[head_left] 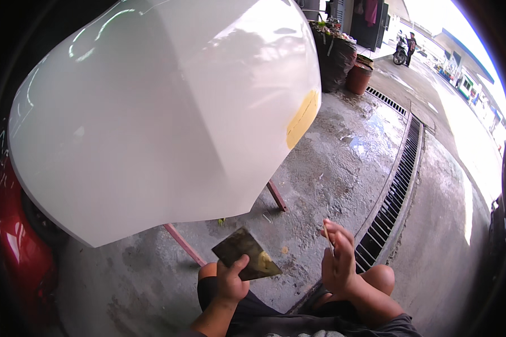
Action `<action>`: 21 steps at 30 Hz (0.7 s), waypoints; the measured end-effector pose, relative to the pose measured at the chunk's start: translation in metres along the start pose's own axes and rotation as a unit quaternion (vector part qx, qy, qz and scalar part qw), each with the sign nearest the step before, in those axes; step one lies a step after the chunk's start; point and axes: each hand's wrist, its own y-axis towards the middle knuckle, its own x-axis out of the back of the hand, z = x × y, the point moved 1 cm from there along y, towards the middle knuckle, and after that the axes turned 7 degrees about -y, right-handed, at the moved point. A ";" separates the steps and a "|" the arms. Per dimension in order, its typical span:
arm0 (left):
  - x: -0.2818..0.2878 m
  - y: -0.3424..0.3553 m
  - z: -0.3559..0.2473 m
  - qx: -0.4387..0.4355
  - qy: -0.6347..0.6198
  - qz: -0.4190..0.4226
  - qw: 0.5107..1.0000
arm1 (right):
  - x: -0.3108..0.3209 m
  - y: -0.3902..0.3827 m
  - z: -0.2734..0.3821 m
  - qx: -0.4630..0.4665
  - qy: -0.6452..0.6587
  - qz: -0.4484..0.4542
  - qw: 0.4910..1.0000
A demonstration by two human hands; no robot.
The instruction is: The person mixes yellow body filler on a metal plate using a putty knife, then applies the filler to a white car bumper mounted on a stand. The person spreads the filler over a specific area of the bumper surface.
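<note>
My left hand [232, 282] grips a dark, square putty board [236, 246], thumb on top and the fingers underneath. A dab of yellow putty [265, 262] sits near the board's right corner. To the right, my raised right hand [340, 264] is closed on a thin tan putty spreader [328, 238], seen almost edge-on. In front of me a large white car hood [152, 118] rests on a stand with reddish legs [276, 196]. A yellow putty patch [302, 120] with a dark line through it covers part of its right edge. Both hands are apart from the hood.
A metal drain grate [396, 185] runs along the wet concrete floor at right. A reddish bucket [359, 76] and a black rubbish bag [333, 59] stand beyond the hood. Part of a red car [19, 241] is at far left. A person [411, 49] stands by a motorcycle [400, 53] far off.
</note>
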 end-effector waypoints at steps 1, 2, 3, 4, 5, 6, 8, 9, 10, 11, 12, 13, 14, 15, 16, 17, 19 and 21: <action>-0.011 -0.005 0.002 0.118 -0.164 0.023 0.979 | 0.005 -0.009 0.006 0.087 -0.038 0.042 0.995; -0.023 -0.011 0.005 0.238 -0.314 0.008 0.919 | 0.012 -0.017 0.011 0.130 -0.037 0.100 0.986; -0.039 -0.011 0.004 0.312 -0.429 0.030 0.847 | 0.016 -0.027 0.014 0.174 -0.035 0.152 0.972; -0.050 -0.014 0.009 0.326 -0.414 0.035 0.849 | 0.013 -0.039 0.015 0.170 -0.054 0.177 0.968; -0.057 -0.014 0.012 0.344 -0.397 0.046 0.850 | 0.008 -0.042 0.022 0.158 -0.075 0.194 0.965; -0.058 -0.012 0.012 0.342 -0.392 0.055 0.852 | 0.005 -0.050 0.020 0.142 -0.087 0.198 0.966; -0.060 -0.005 0.011 0.341 -0.378 0.077 0.858 | -0.003 -0.058 0.009 0.127 -0.104 0.183 0.969; -0.061 -0.002 0.009 0.330 -0.365 0.081 0.867 | -0.006 -0.059 0.005 0.129 -0.109 0.166 0.972; -0.062 -0.001 0.006 0.320 -0.352 0.084 0.876 | -0.008 -0.059 0.001 0.131 -0.114 0.148 0.974; -0.062 0.000 0.002 0.310 -0.339 0.086 0.884 | -0.008 -0.057 -0.006 0.087 -0.143 0.168 0.971; -0.057 0.003 -0.002 0.312 -0.334 0.085 0.885 | -0.007 -0.052 -0.014 0.040 -0.174 0.184 0.967; -0.052 0.004 -0.008 0.251 -0.311 0.089 0.912 | -0.008 -0.050 -0.022 -0.008 -0.203 0.194 0.960; -0.046 0.004 -0.012 0.187 -0.288 0.093 0.935 | -0.009 -0.051 -0.042 -0.081 -0.188 0.200 0.958; -0.039 0.006 -0.018 0.119 -0.264 0.098 0.952 | -0.007 -0.038 -0.050 -0.131 -0.168 0.156 0.965; -0.030 0.010 -0.024 0.050 -0.238 0.070 0.967 | -0.002 -0.019 -0.055 -0.127 -0.190 0.110 0.967; -0.023 0.013 -0.030 -0.021 -0.210 0.037 0.977 | 0.004 0.010 -0.058 -0.115 -0.177 0.068 0.975; -0.004 0.019 -0.031 -0.053 -0.103 -0.078 0.990 | 0.013 0.080 -0.056 -0.139 -0.159 0.027 0.977; 0.009 0.025 -0.021 -0.077 -0.083 -0.116 0.987 | 0.028 0.139 -0.077 -0.185 -0.099 0.001 0.978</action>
